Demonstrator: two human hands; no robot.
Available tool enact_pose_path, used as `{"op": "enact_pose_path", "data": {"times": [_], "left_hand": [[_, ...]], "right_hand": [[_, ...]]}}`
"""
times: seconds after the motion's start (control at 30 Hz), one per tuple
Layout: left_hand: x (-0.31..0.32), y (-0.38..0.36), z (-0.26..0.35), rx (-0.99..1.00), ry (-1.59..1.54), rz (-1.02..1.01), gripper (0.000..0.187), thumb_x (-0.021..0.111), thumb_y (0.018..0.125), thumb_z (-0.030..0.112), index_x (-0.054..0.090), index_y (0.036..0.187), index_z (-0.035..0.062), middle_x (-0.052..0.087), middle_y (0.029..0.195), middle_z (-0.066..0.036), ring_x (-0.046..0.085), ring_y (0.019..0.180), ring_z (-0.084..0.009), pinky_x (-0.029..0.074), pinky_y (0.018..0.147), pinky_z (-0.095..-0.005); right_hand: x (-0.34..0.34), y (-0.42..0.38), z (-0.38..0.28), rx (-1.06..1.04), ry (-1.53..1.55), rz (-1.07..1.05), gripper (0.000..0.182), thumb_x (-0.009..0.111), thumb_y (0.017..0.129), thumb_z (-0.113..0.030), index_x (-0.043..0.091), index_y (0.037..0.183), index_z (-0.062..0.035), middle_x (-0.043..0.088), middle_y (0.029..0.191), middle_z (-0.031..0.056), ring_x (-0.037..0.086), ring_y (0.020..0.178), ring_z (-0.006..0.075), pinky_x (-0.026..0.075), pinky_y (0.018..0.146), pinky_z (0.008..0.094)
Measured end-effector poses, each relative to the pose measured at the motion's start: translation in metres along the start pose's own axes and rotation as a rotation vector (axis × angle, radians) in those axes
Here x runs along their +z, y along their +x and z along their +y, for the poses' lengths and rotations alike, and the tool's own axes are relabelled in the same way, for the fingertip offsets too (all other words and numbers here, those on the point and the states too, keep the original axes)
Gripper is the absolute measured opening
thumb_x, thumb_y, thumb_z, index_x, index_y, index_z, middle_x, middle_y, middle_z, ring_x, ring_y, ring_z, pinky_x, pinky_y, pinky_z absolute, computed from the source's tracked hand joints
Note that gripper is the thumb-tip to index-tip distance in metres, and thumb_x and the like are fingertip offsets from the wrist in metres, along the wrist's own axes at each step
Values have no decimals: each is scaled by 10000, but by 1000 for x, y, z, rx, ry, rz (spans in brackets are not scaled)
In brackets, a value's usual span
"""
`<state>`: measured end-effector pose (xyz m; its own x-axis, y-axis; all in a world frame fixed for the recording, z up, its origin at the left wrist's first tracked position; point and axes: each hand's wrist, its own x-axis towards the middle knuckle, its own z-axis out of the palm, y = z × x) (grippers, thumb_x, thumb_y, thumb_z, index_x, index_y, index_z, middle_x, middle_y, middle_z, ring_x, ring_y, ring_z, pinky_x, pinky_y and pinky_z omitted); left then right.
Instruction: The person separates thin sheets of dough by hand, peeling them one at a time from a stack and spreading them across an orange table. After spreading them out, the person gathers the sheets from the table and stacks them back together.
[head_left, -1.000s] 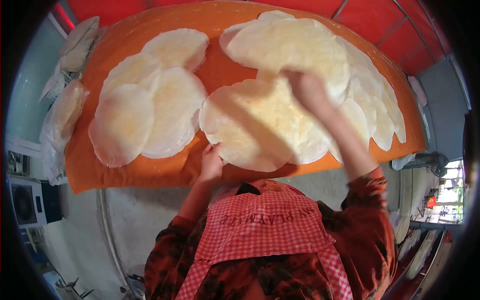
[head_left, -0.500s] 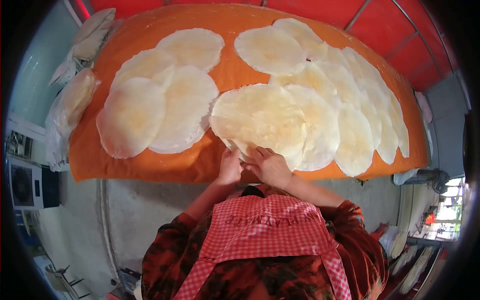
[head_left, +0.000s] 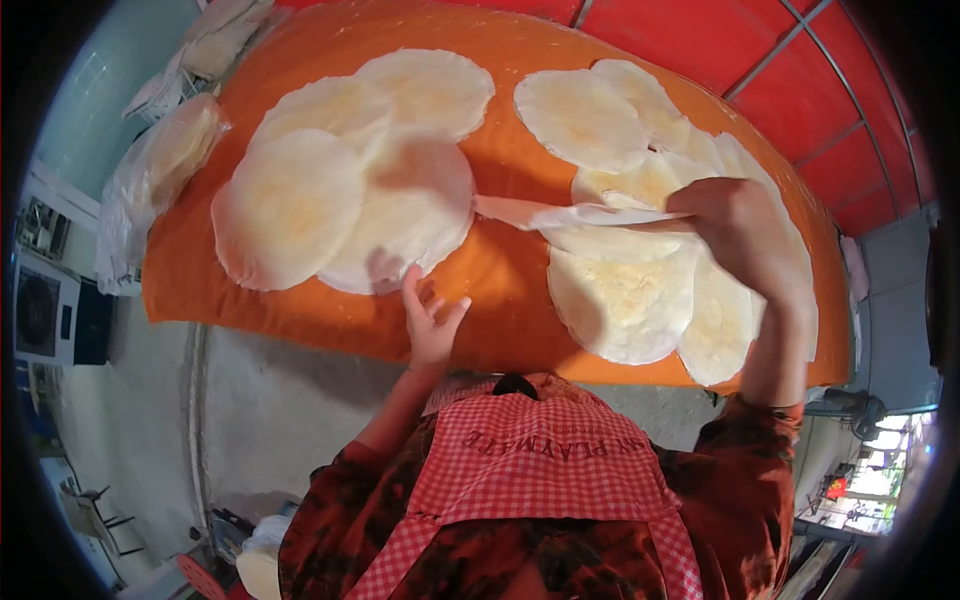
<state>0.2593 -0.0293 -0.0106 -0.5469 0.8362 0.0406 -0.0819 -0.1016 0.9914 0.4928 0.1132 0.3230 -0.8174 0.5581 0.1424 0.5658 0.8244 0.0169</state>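
Observation:
My right hand (head_left: 735, 235) is raised over the right side of the cloth, fingers closed on the edge of a thin round flatbread (head_left: 575, 216). Lifted off the pile, that flatbread shows nearly edge-on and stretches leftward. Beneath it lies another pale flatbread (head_left: 628, 310), overlapping several more on the right. Near the front edge of the orange cloth, my left hand (head_left: 432, 322) has its fingers spread and holds nothing. Its fingertips are close to the lower edge of a flatbread (head_left: 415, 215) in the left group, where a hand's shadow falls.
An orange cloth (head_left: 510, 300) covers the table. Plastic-bagged flatbreads (head_left: 160, 180) stand along its left edge. Red panels (head_left: 690, 40) rise behind the table. A white appliance (head_left: 45, 310) is at far left, and a fan (head_left: 855, 405) is at right.
Both hands were together at the front edge of one flatbread. My right hand has lifted a flatbread up and to the right; my left hand has let go and moved left.

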Motion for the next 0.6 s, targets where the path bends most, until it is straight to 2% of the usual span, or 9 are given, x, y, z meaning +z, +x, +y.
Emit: {"op": "enact_pose_path", "data": {"times": [0.13,0.17,0.2,0.27,0.3,0.37,0.43,0.5,0.6], "left_hand": [[-9,10,33,206,43,-250,1034,802,711,140,113,1479,59,246,1483,-140,254,1380,-239,233,1103,-431],[-6,13,22,156,-192,-408,1087,812,693,141,73,1483,35,172,1517,-133,178,1407,-219,189,1123,-413],[-2,6,34,140,-228,-392,944,802,710,122,221,1446,15,333,1451,-126,356,1322,-209,344,1046,-370],[-12,-5,50,-206,-208,-389,667,750,766,91,416,1335,-5,557,1244,-102,575,1071,-173,487,861,-303],[-14,-6,49,-229,-300,-283,564,721,793,98,459,1282,-5,589,1163,-84,595,988,-157,498,806,-285],[-18,-4,46,-276,-476,-77,370,664,845,110,546,1176,-6,653,1000,-49,634,822,-125,520,696,-250],[-38,9,34,-320,-444,56,314,626,862,123,555,1141,-3,650,972,-59,640,810,-144,524,709,-267],[-59,24,6,-424,-511,190,251,587,863,118,563,1083,-1,644,941,-69,650,808,-184,538,709,-300],[-78,32,-9,-402,-517,228,289,586,840,79,545,1116,4,635,980,-92,647,849,-216,541,744,-329]], "right_hand": [[-32,49,-1,-116,-17,-83,143,617,708,-44,682,835,-27,646,787,155,629,774,332,484,664,395],[-32,70,-8,-133,-38,-124,165,616,713,-50,683,862,-29,645,805,159,625,808,338,482,692,400],[-20,92,-5,-206,-16,-118,162,613,730,-41,679,876,-15,653,806,150,627,815,325,486,716,394],[13,141,-7,-273,-59,-215,187,600,757,-60,667,924,-10,646,815,156,606,791,335,480,735,397],[17,163,-29,-282,-44,-368,205,579,759,-51,673,939,-27,639,833,152,595,804,330,480,743,399],[92,206,-26,-337,0,-210,298,543,768,-26,654,1041,-67,636,905,119,590,914,311,480,778,391],[158,235,-35,-432,8,62,380,535,781,-22,613,1145,-97,635,1051,111,587,987,313,479,832,383],[208,235,-48,-345,0,229,390,562,803,-55,587,1190,-97,587,1203,130,573,1060,322,475,884,379],[236,193,-61,-256,281,153,366,593,809,-79,587,1175,-57,558,1258,145,563,1106,317,476,899,377]]}}
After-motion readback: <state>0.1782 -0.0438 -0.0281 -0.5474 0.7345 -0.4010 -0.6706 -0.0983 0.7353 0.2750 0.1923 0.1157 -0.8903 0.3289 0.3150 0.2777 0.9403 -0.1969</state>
